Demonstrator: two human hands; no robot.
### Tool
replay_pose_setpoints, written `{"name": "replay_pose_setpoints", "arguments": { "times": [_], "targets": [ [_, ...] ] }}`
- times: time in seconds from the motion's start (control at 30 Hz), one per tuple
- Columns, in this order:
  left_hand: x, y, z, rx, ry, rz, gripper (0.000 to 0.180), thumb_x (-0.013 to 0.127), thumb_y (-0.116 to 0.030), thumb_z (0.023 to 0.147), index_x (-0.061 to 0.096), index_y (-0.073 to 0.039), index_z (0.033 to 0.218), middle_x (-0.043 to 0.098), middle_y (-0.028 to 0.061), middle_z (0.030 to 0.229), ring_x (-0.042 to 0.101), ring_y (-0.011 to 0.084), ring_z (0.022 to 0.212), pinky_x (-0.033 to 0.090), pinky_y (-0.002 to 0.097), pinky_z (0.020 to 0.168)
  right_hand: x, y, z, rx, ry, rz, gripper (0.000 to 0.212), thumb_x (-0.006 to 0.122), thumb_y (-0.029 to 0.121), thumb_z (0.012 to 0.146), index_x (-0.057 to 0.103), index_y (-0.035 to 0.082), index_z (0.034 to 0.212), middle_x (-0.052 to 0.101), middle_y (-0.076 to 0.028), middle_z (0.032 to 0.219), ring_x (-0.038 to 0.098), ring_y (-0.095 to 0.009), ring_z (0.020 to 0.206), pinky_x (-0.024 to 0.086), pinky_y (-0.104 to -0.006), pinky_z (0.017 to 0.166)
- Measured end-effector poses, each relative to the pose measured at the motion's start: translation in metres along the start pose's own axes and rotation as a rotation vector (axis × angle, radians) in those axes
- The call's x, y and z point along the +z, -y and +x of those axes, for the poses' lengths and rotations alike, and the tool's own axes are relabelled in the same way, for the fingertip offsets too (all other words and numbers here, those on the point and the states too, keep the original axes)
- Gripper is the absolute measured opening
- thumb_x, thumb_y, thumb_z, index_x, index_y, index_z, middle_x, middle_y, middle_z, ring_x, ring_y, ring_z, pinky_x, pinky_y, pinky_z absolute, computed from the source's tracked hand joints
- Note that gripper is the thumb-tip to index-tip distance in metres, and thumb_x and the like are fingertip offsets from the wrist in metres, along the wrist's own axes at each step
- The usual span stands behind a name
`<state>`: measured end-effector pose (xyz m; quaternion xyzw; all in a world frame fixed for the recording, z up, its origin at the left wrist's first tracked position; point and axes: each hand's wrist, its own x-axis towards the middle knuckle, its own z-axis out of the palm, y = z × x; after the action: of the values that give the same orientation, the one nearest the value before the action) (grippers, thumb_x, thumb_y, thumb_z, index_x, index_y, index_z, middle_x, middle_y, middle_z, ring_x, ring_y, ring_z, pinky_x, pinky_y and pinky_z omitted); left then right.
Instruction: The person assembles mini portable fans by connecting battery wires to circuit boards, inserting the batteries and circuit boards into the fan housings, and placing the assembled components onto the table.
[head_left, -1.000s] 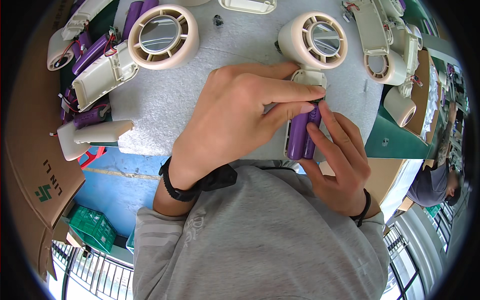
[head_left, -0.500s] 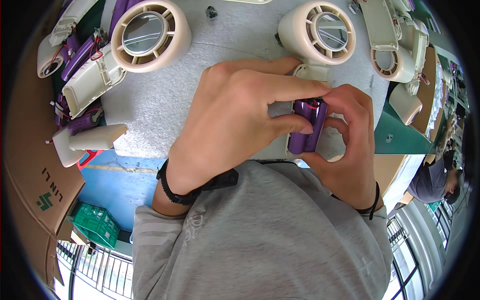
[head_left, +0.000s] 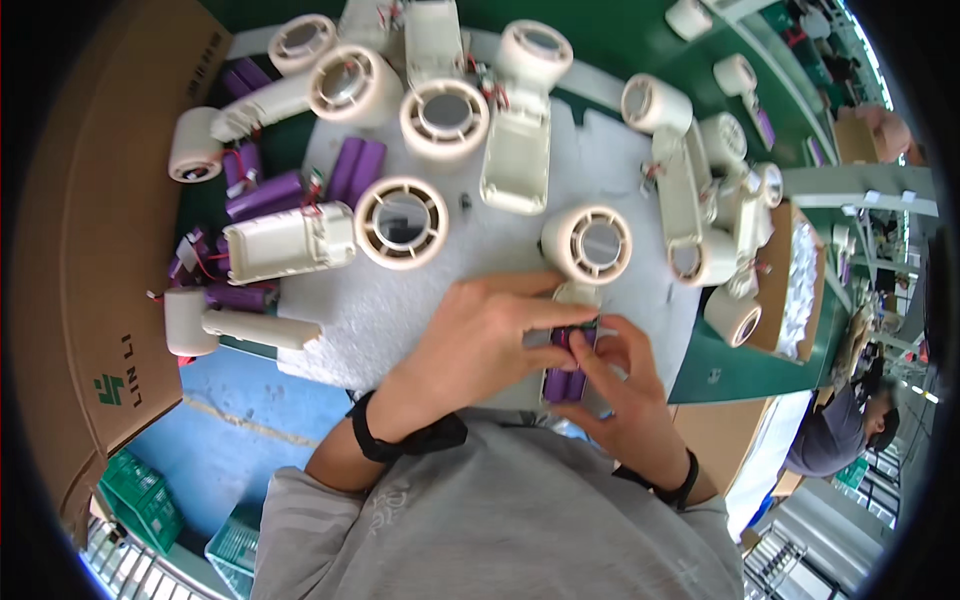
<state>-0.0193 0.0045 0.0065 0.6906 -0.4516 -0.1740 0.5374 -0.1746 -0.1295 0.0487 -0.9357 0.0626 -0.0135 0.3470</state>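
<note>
A cream handheld fan with a round slotted head lies in front of me, its open handle toward my body. In the handle sits a purple battery pack of two cells side by side, with thin wires at its upper end. My left hand is closed over the handle from the left, thumb and index finger at the pack's upper end. My right hand grips from the right, index fingertip on the pack and thumb near its lower end. The fingers partly cover the wires and the handle's edges.
Several fans with open handles and loose purple batteries lie at the left and back of the white foam mat. More fans lie at the right beside a carton. A tall cardboard box stands at left. A person sits far right.
The view has pulled back and shows more of the table. My right index finger has moved from the pack's upper edge onto its face. Both hands remain at the handle.
</note>
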Motion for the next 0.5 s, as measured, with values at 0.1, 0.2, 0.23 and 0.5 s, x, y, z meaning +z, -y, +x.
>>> {"name": "replay_pose_setpoints", "arguments": {
  "times": [0.1,0.2,0.23,0.5],
  "targets": [
    [0.001,-0.001,-0.004,0.037,-0.012,0.036,0.046,0.085,-0.016,0.059,0.073,-0.014,0.104,0.068,0.012,0.102,0.067,0.0258,0.08,0.055,0.0319,0.069,0.006,0.005,-0.001,0.006,-0.009,0.052,0.078,0.088,0.01,0.059,0.053,-0.001,0.128,0.046,-0.019,0.126,0.061,-0.029,0.098,0.053,-0.038,0.085],
    [0.003,-0.006,-0.007,0.016,0.067,0.085,0.047,0.083,-0.024,0.065,0.071,-0.015,0.11,0.064,0.0099,0.108,0.065,0.0236,0.078,0.055,0.0319,0.069,0.023,0.014,0.001,0.095,-0.164,-0.025,0.078,0.083,0.008,0.066,0.043,-0.001,0.132,0.048,-0.018,0.125,0.059,-0.027,0.104,0.051,-0.0352,0.086],
    [0.004,-0.005,-0.009,0.023,0.051,0.085,0.047,0.083,-0.024,0.065,0.071,-0.015,0.11,0.064,0.0099,0.108,0.065,0.0236,0.078,0.055,0.0319,0.069,0.025,0.012,0.0,0.081,-0.163,-0.036,0.078,0.083,0.008,0.066,0.043,-0.001,0.132,0.048,-0.018,0.125,0.059,-0.027,0.104,0.051,-0.0352,0.086],
    [0.004,-0.008,-0.006,0.31,-0.164,-0.06,0.059,0.078,-0.027,0.074,0.058,-0.014,0.128,0.057,0.0093,0.118,0.063,0.0216,0.076,0.055,0.0329,0.067,-0.047,0.02,0.032,0.39,-0.148,0.892,0.063,0.063,0.005,0.079,0.036,0.0,0.136,0.056,-0.019,0.119,0.06,-0.026,0.104,0.051,-0.0346,0.088]
  ]
}}
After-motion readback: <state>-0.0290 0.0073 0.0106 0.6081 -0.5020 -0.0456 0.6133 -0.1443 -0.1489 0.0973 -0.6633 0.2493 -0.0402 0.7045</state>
